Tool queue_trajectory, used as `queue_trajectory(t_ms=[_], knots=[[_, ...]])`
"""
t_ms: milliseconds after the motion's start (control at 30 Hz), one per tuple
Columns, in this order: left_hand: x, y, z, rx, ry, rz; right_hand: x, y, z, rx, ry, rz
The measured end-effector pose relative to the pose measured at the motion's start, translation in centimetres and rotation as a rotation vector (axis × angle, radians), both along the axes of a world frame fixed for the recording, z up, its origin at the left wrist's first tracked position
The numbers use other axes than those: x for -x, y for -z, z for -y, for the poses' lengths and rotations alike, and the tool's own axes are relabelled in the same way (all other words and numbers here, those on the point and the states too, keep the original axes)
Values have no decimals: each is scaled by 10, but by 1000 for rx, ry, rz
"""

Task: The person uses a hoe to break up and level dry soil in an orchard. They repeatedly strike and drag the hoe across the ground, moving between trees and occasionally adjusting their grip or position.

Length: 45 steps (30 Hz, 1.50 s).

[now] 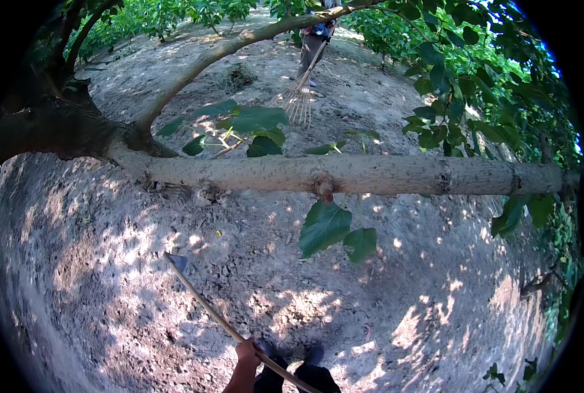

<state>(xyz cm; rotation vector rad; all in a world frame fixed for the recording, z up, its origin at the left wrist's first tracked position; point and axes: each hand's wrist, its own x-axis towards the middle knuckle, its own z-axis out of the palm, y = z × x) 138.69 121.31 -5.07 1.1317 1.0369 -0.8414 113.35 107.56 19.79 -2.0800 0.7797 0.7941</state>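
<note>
My left hand (247, 350) grips the long wooden handle (213, 314) of a hoe, just left of my feet. The handle slants up to the left, and its lower end runs out past the bottom edge of the picture. At the far end the metal hoe blade (179, 262) is at the dry, cracked soil (252, 275); whether it touches the ground I cannot tell. My right hand is out of view. Below the hand are my dark shoes (314, 354) and dark trousers.
A thick tree limb (385, 174) crosses in front of me, with leaves (325, 228) hanging below it. Another branch (213, 54) rises from the trunk (51, 127). Beyond, a person (311, 51) holds a fan rake (299, 98) near a heap of plant debris (235, 77).
</note>
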Motion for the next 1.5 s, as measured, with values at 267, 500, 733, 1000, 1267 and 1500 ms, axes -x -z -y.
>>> queue_trajectory(t_ms=[267,500,733,1000,1267,1500], knots=[[56,29,19,2,140,-80,19,-20,6,-51,40,-239],[141,8,55,22,164,-250,118,-15,22,-12,59,-285],[141,11,52,-61,188,-39,125,4,17,-15,32,-170],[62,8,58,-34,72,139,52,46,12,-33,-19,-340],[110,-5,80,119,118,17,62,43,13,30,65,-399],[119,0,78,60,178,58,87,60,0,-13,98,-221]])
